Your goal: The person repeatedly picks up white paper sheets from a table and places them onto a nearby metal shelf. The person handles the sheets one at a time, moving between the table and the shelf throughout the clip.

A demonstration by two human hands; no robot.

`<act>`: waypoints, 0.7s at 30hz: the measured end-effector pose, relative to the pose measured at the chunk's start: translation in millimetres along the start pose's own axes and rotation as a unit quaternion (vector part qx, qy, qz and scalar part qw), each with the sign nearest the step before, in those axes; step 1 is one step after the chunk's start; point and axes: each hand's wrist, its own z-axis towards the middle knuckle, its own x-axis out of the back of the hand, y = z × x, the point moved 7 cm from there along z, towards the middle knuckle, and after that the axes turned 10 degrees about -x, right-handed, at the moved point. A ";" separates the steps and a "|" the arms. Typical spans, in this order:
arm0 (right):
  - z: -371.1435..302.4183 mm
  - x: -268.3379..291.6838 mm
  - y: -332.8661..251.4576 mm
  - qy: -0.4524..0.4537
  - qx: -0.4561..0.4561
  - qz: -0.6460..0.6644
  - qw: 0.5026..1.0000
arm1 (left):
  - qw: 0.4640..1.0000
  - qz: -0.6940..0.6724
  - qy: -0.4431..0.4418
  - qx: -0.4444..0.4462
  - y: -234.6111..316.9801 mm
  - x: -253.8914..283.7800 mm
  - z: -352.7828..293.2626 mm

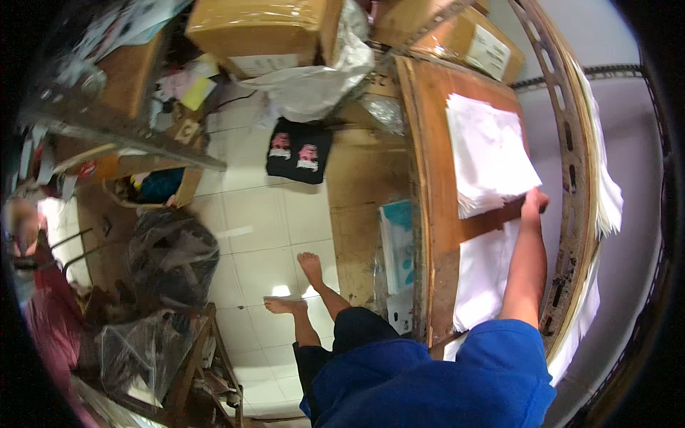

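Brown wood forms the shelf board (437,235), on which lies a thick paper stack (492,153), bright white, its sheets flat but slightly fanned and ragged along the near edge. More white sheets (481,285) lie just nearer the person. The right hand (534,202) meets the stack's near right corner; I cannot tell whether its fingers grip paper. The left hand is out of view.

Blue shirt (421,389) over dark shorts (360,328)
The shirt's right sleeve (503,353) is short and wide, leaving the forearm (526,274) uncovered; the right hand (534,202) is bare, and so are both feet (310,268).
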 end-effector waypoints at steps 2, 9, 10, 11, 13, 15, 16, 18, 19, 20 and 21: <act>-30.6 8.0 -6.4 0.036 0.041 0.060 0.997 | 1.000 -0.004 0.005 0.019 0.4 17.4 -2.5; -227.1 34.8 -111.5 -0.171 0.343 0.310 0.870 | 0.995 -0.006 -0.017 0.099 -43.4 45.4 -21.3; -281.5 58.1 -124.8 -0.227 0.373 0.321 0.840 | 0.998 -0.034 0.018 0.053 -27.9 48.4 -9.2; -326.6 64.5 -139.2 -0.269 0.430 0.315 0.803 | 0.999 -0.030 0.008 0.042 -20.4 55.7 -4.5; -440.7 93.8 -149.0 -0.347 0.556 0.335 0.677 | 0.996 -0.070 -0.008 0.063 -15.6 70.8 -2.7; -563.9 171.5 -139.4 -0.526 0.452 0.322 0.644 | 0.992 -0.113 0.025 0.044 -19.6 86.5 -5.9; -598.9 168.8 -137.0 -0.570 0.458 0.307 0.609 | 0.982 -0.166 0.042 0.079 -28.4 95.1 -7.9; -660.6 128.3 -110.3 -0.672 0.442 0.263 0.533 | 0.963 -0.234 0.094 0.096 -39.7 112.6 -5.7; -689.0 116.3 -103.9 -0.728 0.420 0.232 0.490 | 0.973 -0.182 0.119 0.078 -50.0 126.6 0.8; -724.4 155.5 -94.6 -0.755 0.419 0.235 0.445 | 0.980 -0.128 0.140 0.062 -61.6 139.5 8.2; -755.3 208.2 -78.7 -0.778 0.416 0.239 0.405 | 0.984 -0.076 0.155 0.042 -74.6 150.5 19.7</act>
